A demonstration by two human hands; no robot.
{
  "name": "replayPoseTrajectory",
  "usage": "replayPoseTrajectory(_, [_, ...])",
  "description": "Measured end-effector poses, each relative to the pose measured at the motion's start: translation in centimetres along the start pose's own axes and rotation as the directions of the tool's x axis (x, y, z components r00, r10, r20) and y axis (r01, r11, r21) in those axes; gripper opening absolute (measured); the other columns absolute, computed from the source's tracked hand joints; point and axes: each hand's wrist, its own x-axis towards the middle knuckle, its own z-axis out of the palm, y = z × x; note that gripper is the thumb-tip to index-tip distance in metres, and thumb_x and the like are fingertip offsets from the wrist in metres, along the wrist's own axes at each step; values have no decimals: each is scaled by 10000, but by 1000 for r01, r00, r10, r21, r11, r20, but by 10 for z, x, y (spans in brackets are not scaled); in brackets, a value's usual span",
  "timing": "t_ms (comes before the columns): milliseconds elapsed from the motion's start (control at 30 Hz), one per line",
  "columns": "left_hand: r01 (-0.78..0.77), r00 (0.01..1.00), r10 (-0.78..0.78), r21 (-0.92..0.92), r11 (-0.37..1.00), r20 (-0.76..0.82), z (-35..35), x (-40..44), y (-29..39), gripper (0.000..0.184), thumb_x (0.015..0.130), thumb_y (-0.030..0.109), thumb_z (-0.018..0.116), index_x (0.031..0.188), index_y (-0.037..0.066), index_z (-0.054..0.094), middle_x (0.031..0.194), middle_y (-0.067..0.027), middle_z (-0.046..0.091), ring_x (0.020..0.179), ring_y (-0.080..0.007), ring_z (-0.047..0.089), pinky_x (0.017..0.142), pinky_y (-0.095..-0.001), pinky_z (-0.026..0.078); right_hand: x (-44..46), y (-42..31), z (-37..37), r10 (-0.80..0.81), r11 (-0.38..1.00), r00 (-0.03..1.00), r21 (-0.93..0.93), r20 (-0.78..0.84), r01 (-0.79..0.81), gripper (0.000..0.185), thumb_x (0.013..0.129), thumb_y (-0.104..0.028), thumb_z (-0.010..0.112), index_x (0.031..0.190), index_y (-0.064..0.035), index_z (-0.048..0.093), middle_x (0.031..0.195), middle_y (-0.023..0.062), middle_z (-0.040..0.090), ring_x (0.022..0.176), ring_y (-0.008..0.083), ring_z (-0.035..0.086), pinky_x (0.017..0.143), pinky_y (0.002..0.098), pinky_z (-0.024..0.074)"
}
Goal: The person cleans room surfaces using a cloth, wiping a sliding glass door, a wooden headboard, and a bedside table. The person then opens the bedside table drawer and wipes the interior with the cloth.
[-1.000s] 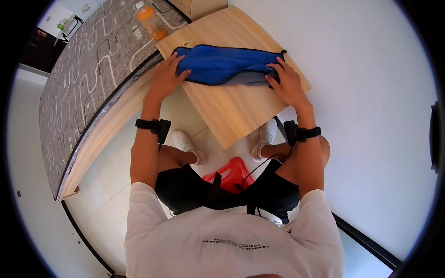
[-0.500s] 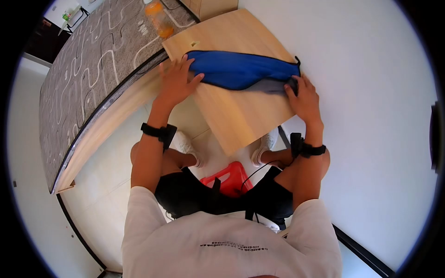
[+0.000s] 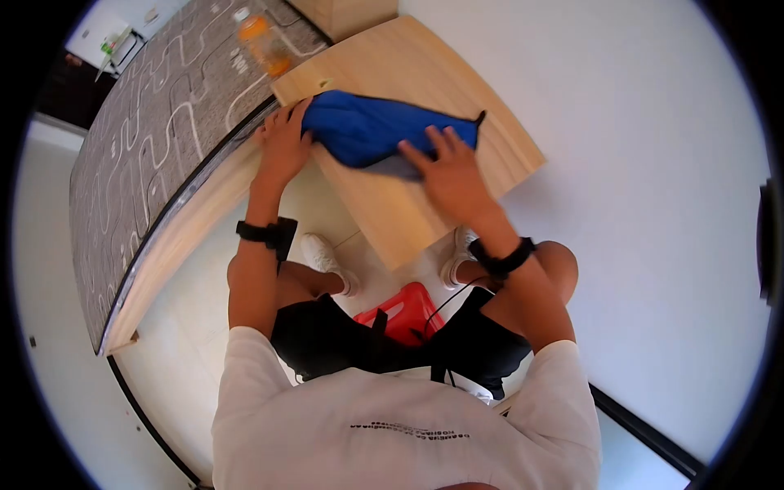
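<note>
A flat blue fabric piece with black edging, a grey underside and a small black tab at its right corner lies on the wooden board. My left hand is at its left end, fingers stretched along the edge and thumb beside the fabric. Over the lower right part of the fabric is my right hand, its fingers apart and slightly blurred, the fingertips on or just above the surface. Both wrists wear black bands.
A patterned grey mattress on a wooden frame stands to the left, with an orange drink bottle on it. A white wall rises at the right. Between my feet is a red plastic stool.
My right hand has left the right corner of the fabric and moved left over it. The fabric's right part has drawn in leftward. The view has shifted slightly.
</note>
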Motion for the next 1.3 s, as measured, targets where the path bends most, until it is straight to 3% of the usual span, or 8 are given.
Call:
replayPoseTrajectory(133, [-183, 763, 442, -499, 847, 472, -18, 0, 41, 959, 651, -74, 664, 1506, 225, 351, 1601, -164, 190, 1495, -340, 133, 1180, -548, 48, -33, -18, -22, 91, 994, 995, 57, 32, -92, 505, 846, -123, 526, 1345, -183, 566, 1264, 211, 524, 1170, 415, 502, 931, 516, 443])
replayPoseTrajectory(333, [-94, 623, 688, -837, 539, 372, -18, -5, 94, 804, 811, 107, 687, 1521, 202, 321, 1616, -125, 175, 1491, -306, 156, 1181, -526, 86, -44, 57, -50, 352, 897, 914, 207, 203, -392, 424, 826, -121, 558, 1242, -60, 614, 1031, 287, 567, 935, 445, 597, 843, 474, 503])
replayPoseTrajectory(600, [-135, 907, 271, -388, 912, 321, 18, 7, 56, 584, 972, 435, 509, 1501, 241, 358, 1596, -128, 230, 1483, -292, 182, 1176, -496, 152, 18, 79, -35, 272, 957, 900, 1, 342, -290, 518, 887, -347, 542, 1234, 36, 577, 1107, 312, 595, 889, 434, 652, 765, 455, 565])
replayPoseTrajectory(667, [-10, 927, 124, -307, 952, 353, 14, 10, 35, 565, 988, 452, 466, 1499, 235, 362, 1600, -117, 221, 1475, -291, 204, 1175, -494, 161, 50, 38, -70, 453, 776, 580, 21, 676, -631, 759, 884, -539, 535, 1243, 130, 525, 1207, 303, 573, 938, 390, 675, 650, 380, 607])
replayPoseTrajectory(767, [99, 965, -32, -251, 963, 259, 23, 15, 2, 550, 1014, 436, 419, 1502, 193, 352, 1587, -124, 251, 1434, -302, 298, 1163, -498, 204, 79, 27, -56, 396, 740, 545, 94, 739, -666, 990, 840, -696, 503, 1270, 194, 456, 1280, 293, 536, 999, 356, 669, 598, 313, 615])
replayPoseTrajectory(1000, [143, 870, 153, -536, 832, 469, -21, -16, -20, 581, 917, 101, 542, 1465, 51, 356, 1504, -201, 373, 1358, -374, 387, 1088, -435, 353, 94, -51, -44, 148, 838, 531, 180, 834, -515, 1125, 788, -829, 446, 1458, 65, 312, 1376, 257, 466, 1173, 341, 569, 756, 405, 613])
replayPoseTrajectory(1067, [-41, 886, 432, -901, 431, 166, -8, -49, -11, 594, 816, -48, 554, 1391, 2, 412, 1438, -242, 429, 1316, -412, 413, 1065, -404, 383, 115, -64, -54, 180, 806, 416, 109, 892, -582, 1130, 783, -853, 397, 1470, 40, 313, 1398, 249, 452, 1213, 339, 536, 779, 421, 607])
replayPoseTrajectory(1300, [16, 960, 145, -565, 825, 238, -32, -54, -10, 380, 873, 158, 645, 1198, -23, 570, 1461, -220, 394, 1326, -374, 423, 1056, -451, 379, 164, -88, -53, 188, 805, 422, 108, 887, -584, 1107, 798, -855, 356, 1467, 28, 336, 1442, 244, 414, 1290, 351, 459, 781, 454, 606])
